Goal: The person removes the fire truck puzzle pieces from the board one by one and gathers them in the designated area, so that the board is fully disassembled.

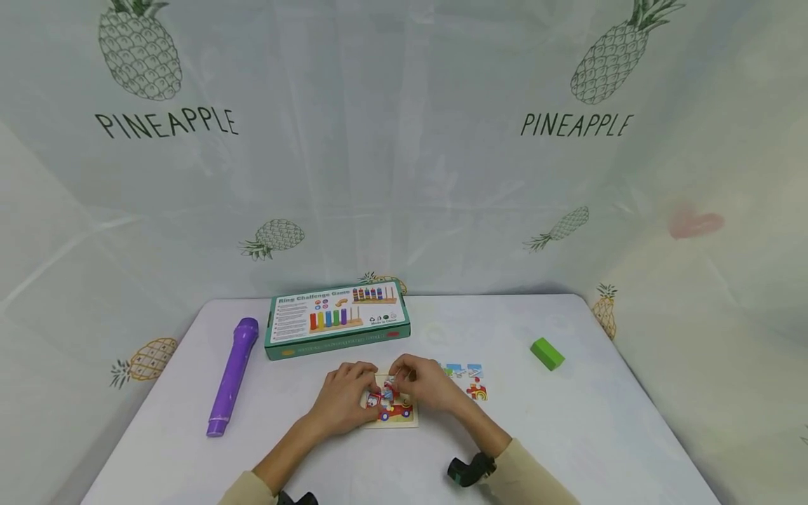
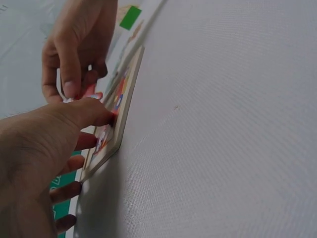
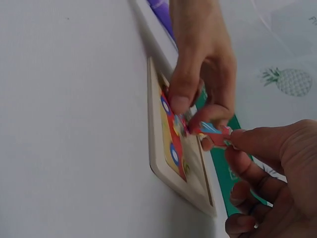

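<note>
A small wooden jigsaw board point(image 1: 404, 423) with a red car picture lies on the white table between my hands. My left hand point(image 1: 343, 398) holds the board at its left side, the thumb on the picture and the other fingers bent near the far edge. Thumb and index finger of my right hand point(image 1: 432, 384) pinch a red and blue puzzle piece point(image 3: 216, 137) over the board's far part. In the right wrist view, bare wood shows in part of the board's recess, and the left index finger is close to the piece; whether they touch I cannot tell.
Several loose puzzle pieces point(image 1: 476, 390) lie right of the board, partly behind my right hand. A green Ring Challenge Game box point(image 1: 337, 319) stands behind. On the left lies a purple microphone-shaped tube point(image 1: 232, 379); far right, a green block point(image 1: 547, 354).
</note>
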Action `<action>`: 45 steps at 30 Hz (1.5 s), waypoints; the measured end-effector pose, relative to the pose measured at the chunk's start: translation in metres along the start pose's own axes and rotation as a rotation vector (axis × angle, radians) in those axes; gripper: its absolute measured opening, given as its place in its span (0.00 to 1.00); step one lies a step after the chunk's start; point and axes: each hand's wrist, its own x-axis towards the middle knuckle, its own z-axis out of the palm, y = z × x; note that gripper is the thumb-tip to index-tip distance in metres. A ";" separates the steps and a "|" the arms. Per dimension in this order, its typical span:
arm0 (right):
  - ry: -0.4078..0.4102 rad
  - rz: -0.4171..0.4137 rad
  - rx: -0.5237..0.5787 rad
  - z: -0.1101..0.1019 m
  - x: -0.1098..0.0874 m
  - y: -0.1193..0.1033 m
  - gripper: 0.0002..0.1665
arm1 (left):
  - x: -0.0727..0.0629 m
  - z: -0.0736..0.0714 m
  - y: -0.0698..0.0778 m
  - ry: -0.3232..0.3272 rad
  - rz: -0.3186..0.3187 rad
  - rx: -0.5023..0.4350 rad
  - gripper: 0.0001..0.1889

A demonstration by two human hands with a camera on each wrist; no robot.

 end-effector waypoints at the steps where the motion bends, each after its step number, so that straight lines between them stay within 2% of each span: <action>1: 0.005 0.004 -0.001 -0.003 -0.002 0.001 0.07 | 0.000 0.000 0.000 -0.002 0.000 -0.003 0.12; 9: 0.059 0.053 -0.068 -0.037 -0.023 0.020 0.06 | 0.000 0.002 -0.002 -0.015 0.005 -0.008 0.11; 15: 0.054 0.112 -0.132 -0.064 -0.045 0.039 0.06 | -0.001 0.005 -0.006 -0.010 0.008 -0.011 0.11; 19: 0.043 0.134 -0.152 -0.073 -0.056 0.048 0.08 | -0.002 0.004 -0.007 -0.010 0.009 -0.019 0.11; 30: 0.068 0.115 -0.224 -0.076 -0.063 0.056 0.05 | -0.003 0.001 -0.004 -0.005 0.012 -0.029 0.11; 45: 0.109 0.167 -0.193 -0.070 -0.056 0.060 0.03 | -0.003 0.001 -0.004 -0.015 0.010 -0.033 0.11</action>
